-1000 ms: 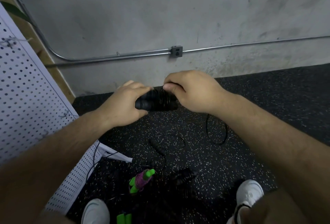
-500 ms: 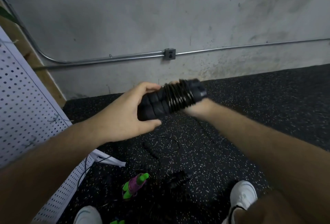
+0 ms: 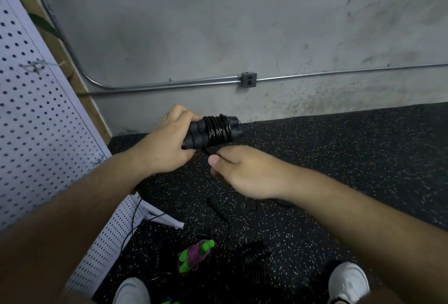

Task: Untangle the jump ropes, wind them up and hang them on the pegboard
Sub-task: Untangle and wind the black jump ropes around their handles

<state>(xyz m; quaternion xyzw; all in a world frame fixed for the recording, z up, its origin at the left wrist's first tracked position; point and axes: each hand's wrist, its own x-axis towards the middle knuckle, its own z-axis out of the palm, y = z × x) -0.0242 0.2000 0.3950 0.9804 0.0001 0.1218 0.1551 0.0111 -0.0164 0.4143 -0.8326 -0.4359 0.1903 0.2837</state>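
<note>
Since half a second ago the right hand [image 3: 244, 172] has come out from behind the bundle and dropped below it, and the bundle has tilted less steeply; the view has also dipped a little.

At the bottom edge two white shoes [image 3: 349, 282] stand apart on the speckled black floor [image 3: 339, 158]; between them and just ahead lie a wound green and purple rope [image 3: 194, 254] and a dark tangle of black rope [image 3: 254, 251], with a loose black handle [image 3: 219, 209] a little farther on; the floor to the right of these is open up to the wall. The white pegboard [image 3: 36, 122] leans along the whole left side, its lower corner near the left shoe, so room closes on that side; a wire hook [image 3: 34, 67] sticks out of it at the upper left. The grey wall [image 3: 242, 25] shuts off the far side, with a metal pipe [image 3: 339, 74] and an outlet box [image 3: 249, 80] low on it.

The hands are close but not touching; the right hand, lower, has fingers curled and thumb pressed to forefinger, pinching the cord that drops from the bundle; the left hand [image 3: 169, 143], just above and left, wraps round the near end of the handles.

The black jump rope [image 3: 213, 131] is held in the air at the frame's centre, over the floor near the wall's foot; its two handles lie side by side, with glossy cord coiled tightly round their middle.
</note>
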